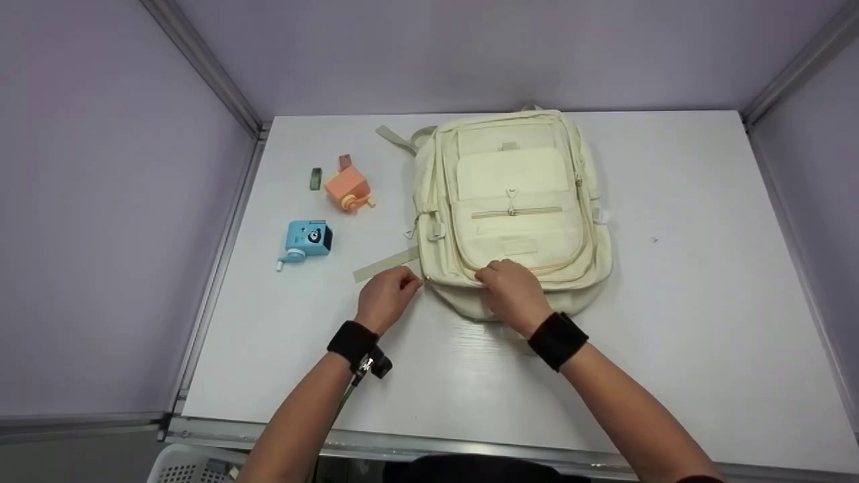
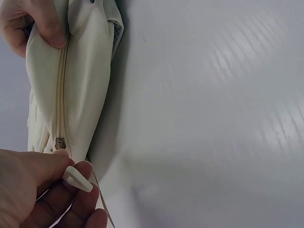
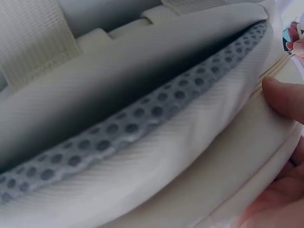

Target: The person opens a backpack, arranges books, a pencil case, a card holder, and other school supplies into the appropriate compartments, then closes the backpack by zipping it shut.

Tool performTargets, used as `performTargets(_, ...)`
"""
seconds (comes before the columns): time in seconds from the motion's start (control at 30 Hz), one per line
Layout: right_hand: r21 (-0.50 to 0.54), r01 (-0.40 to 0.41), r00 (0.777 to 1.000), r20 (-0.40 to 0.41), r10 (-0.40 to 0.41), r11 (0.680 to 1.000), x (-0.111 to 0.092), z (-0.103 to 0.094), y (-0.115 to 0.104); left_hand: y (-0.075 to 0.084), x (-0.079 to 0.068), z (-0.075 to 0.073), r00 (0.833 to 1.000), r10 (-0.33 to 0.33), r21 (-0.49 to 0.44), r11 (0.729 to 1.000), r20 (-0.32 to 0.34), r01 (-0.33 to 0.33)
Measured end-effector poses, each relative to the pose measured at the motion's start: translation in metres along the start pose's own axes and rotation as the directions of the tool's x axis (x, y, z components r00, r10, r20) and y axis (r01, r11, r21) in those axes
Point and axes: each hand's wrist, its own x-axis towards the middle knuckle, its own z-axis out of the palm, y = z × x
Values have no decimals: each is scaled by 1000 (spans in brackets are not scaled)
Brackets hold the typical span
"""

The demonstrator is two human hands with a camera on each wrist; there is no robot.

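A cream backpack point(image 1: 510, 174) lies on the white table, its front pockets facing up and its bottom towards me. At its lower left corner my left hand point(image 1: 389, 295) pinches a pale zipper pull point(image 2: 78, 179) between thumb and fingers. The metal zipper slider point(image 2: 60, 143) sits just beyond the thumb, and the zipper behind it appears closed. My right hand point(image 1: 515, 295) grips the bottom front edge of the backpack, thumb beside the zipper. In the right wrist view, a grey mesh panel point(image 3: 156, 111) borders a dark gap in the fabric.
Left of the backpack stand an orange crank-handled pencil sharpener point(image 1: 347, 188) and a blue one point(image 1: 309, 238). Close by lie a small green block point(image 1: 315, 178) and a reddish-brown block point(image 1: 345, 162). A loose strap point(image 1: 386, 263) extends leftward. A white basket point(image 1: 194, 459) is below the table edge.
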Motion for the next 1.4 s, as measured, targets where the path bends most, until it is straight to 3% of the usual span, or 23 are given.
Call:
performTargets(0.2, -80, 73, 997, 10, -72, 994, 20, 1, -20, 0, 1, -1, 1000, -6, -13, 1000, 3, 6)
performTargets(0.37, -180, 104, 995, 15, -103, 978, 39, 19, -36, 3, 4, 3, 1000, -18, -26, 999, 20, 18)
performTargets(0.63, -308, 130, 990, -13, -140, 943, 48, 37, -38, 7, 7, 4, 999, -36, 5, 999, 41, 36)
performTargets(0.77, -310, 146, 986, -32, -164, 940, 49, 40, -37, 6, 8, 2, 999, -29, 24, 999, 34, 28)
performTargets(1.17, -272, 111, 992, -29, -124, 956, 51, 41, -41, -2, 20, -3, 999, 38, 126, 991, -21, -35)
performTargets(1.4, -273, 100, 992, -41, -116, 957, 50, 40, -44, -6, 29, -5, 998, 38, 121, 992, -42, -33)
